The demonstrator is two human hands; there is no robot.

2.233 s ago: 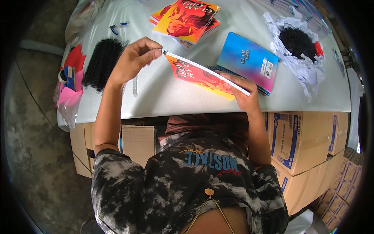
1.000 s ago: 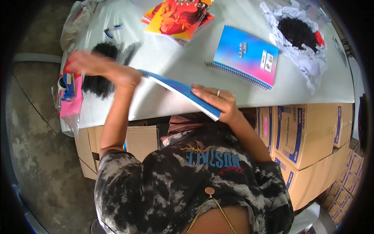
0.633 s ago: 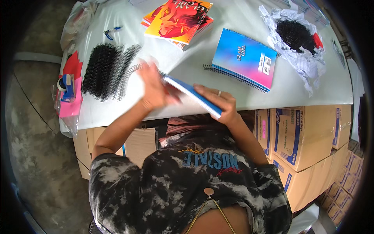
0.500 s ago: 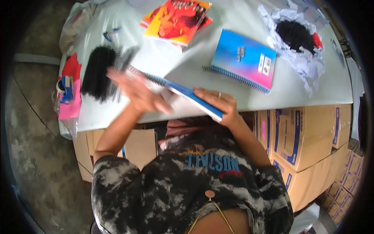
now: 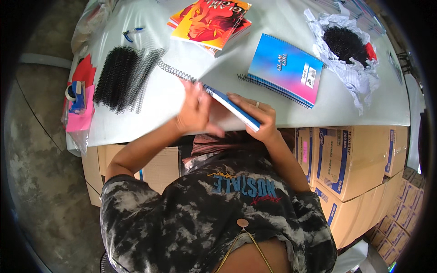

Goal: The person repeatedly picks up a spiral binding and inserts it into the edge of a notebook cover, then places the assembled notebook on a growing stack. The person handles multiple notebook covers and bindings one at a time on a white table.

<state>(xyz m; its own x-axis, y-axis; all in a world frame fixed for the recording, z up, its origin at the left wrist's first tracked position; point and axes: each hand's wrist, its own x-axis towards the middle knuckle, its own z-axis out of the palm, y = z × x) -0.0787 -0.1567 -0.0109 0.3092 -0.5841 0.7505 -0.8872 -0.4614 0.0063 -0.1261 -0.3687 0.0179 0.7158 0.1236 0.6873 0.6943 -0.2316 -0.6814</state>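
Note:
My right hand (image 5: 257, 113) is closed round a blue-edged notebook (image 5: 234, 110), held tilted at the table's near edge, thumb and fingers on opposite sides. A dark spiral coil (image 5: 176, 71) runs along its bound edge and sticks out far to the left. My left hand (image 5: 196, 109), a little blurred, is beside that coil, thumb spread away from the fingers; the fingertips are at the coil, though whether they touch it I cannot tell. Several loose black coils (image 5: 120, 79) lie in a pile left of it. To the right rest blue and pink spiral notebooks (image 5: 284, 68), stacked.
Orange and yellow notebooks (image 5: 209, 25) are stacked at the table's far side. More black coils (image 5: 346, 43) sit in crumpled white paper (image 5: 359, 84) at the far right. Blue pliers (image 5: 129, 34), a tape dispenser (image 5: 78, 98) and pink sheets (image 5: 81, 119) lie left. Cardboard boxes (image 5: 364, 159) stand below.
My left hand has moved right, from over the coil pile to the notebook's bound edge. My right hand keeps hold of the notebook, nearly in place.

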